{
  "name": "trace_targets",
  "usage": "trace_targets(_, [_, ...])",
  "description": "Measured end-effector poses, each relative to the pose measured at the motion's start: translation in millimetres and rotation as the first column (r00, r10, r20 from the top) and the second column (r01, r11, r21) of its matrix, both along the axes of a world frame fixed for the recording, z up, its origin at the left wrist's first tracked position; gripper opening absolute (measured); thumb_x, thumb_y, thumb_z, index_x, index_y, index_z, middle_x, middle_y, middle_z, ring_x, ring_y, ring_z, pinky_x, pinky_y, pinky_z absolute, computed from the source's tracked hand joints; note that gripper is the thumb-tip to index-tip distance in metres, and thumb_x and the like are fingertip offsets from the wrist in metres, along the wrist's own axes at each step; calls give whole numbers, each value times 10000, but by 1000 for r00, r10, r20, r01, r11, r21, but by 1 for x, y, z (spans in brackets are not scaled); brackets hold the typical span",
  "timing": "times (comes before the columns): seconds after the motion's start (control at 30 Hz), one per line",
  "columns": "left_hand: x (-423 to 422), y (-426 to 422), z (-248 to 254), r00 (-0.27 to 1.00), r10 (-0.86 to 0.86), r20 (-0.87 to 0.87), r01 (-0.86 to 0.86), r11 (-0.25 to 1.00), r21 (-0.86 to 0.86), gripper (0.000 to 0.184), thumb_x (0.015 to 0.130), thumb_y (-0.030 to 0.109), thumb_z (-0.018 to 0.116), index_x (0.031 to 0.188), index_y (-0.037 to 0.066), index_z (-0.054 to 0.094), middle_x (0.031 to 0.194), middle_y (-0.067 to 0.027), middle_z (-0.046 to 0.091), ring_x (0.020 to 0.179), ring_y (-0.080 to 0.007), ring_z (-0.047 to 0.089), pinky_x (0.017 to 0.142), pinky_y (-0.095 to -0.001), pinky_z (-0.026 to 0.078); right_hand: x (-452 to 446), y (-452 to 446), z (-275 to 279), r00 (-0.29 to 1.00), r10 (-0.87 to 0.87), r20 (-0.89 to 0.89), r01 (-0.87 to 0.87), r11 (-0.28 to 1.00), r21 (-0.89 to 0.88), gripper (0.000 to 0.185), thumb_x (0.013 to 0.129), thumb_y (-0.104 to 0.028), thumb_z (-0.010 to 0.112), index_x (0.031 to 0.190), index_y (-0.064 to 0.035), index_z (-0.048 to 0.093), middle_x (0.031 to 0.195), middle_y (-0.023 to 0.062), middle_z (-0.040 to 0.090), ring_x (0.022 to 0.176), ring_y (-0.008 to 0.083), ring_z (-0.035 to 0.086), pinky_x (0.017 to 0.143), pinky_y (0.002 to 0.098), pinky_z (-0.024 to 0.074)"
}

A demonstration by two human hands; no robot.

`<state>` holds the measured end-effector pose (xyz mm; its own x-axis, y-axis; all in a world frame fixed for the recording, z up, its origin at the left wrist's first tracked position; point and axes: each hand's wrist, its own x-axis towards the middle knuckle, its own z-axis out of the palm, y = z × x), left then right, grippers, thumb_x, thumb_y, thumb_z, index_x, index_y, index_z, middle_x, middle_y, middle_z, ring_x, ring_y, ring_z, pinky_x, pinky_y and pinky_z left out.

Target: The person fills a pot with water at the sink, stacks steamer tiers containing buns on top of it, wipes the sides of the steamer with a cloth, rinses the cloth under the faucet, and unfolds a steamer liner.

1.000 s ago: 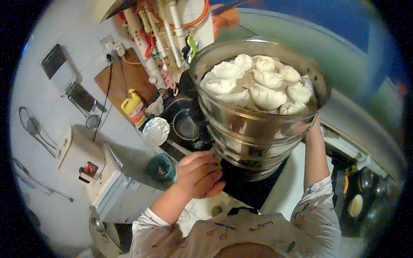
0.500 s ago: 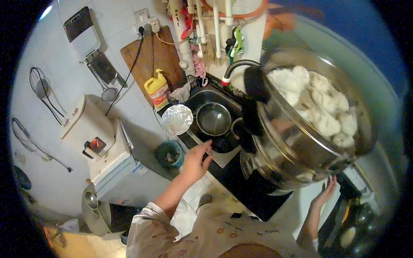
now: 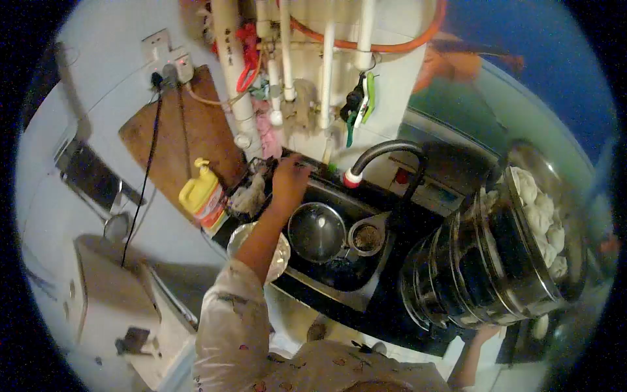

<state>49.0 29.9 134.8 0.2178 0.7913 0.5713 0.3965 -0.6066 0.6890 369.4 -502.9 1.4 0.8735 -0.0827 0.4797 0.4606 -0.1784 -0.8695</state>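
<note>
My left hand (image 3: 290, 183) reaches across to the back left rim of the black sink (image 3: 326, 196). Its fingers are smeared and partly hidden, so I cannot make out whether they hold anything. Beneath that forearm lies a foil-lined bowl (image 3: 279, 258). Inside the sink stand a round metal pan (image 3: 317, 232) and a smaller strainer-like vessel (image 3: 367, 237). On the right my right hand (image 3: 484, 333) is low beside the base of a tall stacked steamer (image 3: 457, 261), its fingers mostly hidden. White buns (image 3: 539, 215) fill the steamer's top tier.
A black faucet (image 3: 392, 149) arches behind the sink. A yellow jug (image 3: 202, 193) stands at the left before a wooden board (image 3: 189, 130). White pipes (image 3: 330, 65) and a hanging green-handled tool (image 3: 369, 98) are on the wall. A white appliance (image 3: 111, 281) is at lower left.
My left hand has moved from the sink's front edge to its back rim. The view has swung, bringing the sink nearer the middle. My right hand stays low by the steamer.
</note>
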Motion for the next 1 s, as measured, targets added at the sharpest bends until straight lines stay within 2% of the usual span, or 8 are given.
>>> trace_targets(0.1, [50, 157, -32, 990, -34, 134, 58, 981, -183, 401, 696, 181, 635, 1022, -18, 512, 843, -189, 583, 754, -320, 563, 678, -380, 443, -28, -19, -10, 999, -7, -43, 10, 998, 67, 642, 811, -426, 533, 1216, 15, 303, 1156, 135, 426, 1018, 228, 434, 872, 388, 366])
trace_targets(0.4, [111, 223, -2, 994, 100, 38, -106, 894, 435, 251, 818, 224, 451, 848, 21, 595, 780, -136, 592, 697, -284, 555, 611, -390, 431, -131, -11, 54, 961, -180, -211, 200, 977, 79, 368, 871, -203, 451, 1202, -53, 397, 1156, 90, 468, 1016, 191, 470, 830, 320, 386])
trace_targets(0.53, [57, 95, 86, 951, -131, 281, 55, 963, 263, 253, 838, 185, 465, 958, -12, 569, 977, -126, 579, 856, -211, 535, 802, -305, 387, -123, -6, 63, 993, -108, -54, 109, 994, 22, 369, 875, -187, 442, 1206, -38, 383, 1226, 91, 415, 1040, 199, 464, 864, 316, 363])
trace_targets(0.73, [24, -120, 138, 714, -540, 445, 410, 839, 358, 256, 846, 183, 439, 912, -30, 565, 870, -122, 584, 807, -223, 539, 724, -304, 420, -157, 27, 130, 967, 128, 221, -145, 987, 62, 295, 845, -259, 450, 966, 1, 523, 1104, 166, 472, 948, 233, 507, 769, 318, 426])
trace_targets(0.8, [31, -196, 139, 568, -764, 304, 664, 645, 379, 251, 835, 215, 472, 924, -3, 559, 891, -133, 565, 821, -246, 524, 719, -328, 417, -170, 34, 141, 834, 542, 105, -551, 822, 140, 398, 851, -352, 450, 1024, 1, 509, 1115, 151, 479, 955, 243, 518, 808, 331, 417])
trace_targets(0.87, [36, -233, 113, 348, -937, -9, 879, 324, 350, 266, 818, 261, 516, 947, 29, 546, 931, -147, 539, 862, -277, 499, 735, -366, 403, -188, 47, 164, 376, 908, -185, -846, 417, 331, 707, 790, -541, 478, 1274, -48, 326, 1251, 113, 405, 1153, 248, 402, 904, 354, 352])
trace_targets(0.93, [41, -268, 92, 40, -956, -292, 980, -20, 198, 298, 802, 306, 560, 971, 62, 534, 970, -161, 513, 902, -307, 473, 751, -404, 389, -205, 54, 164, -86, 984, -155, -729, 44, 683, 828, 775, -571, 475, 1353, -86, 137, 1300, 99, 353, 1189, 214, 354, 967, 373, 284])
trace_targets(1.0, [56, -315, 103, -111, -884, -454, 987, -153, 55, 351, 787, 333, 594, 985, 53, 518, 959, -160, 499, 856, -301, 469, 716, -403, 388, -203, 46, 167, -51, 977, -209, -584, 141, 799, 633, 832, -408, 481, 1298, -47, 251, 1243, 94, 419, 1097, 191, 436, 907, 338, 360])
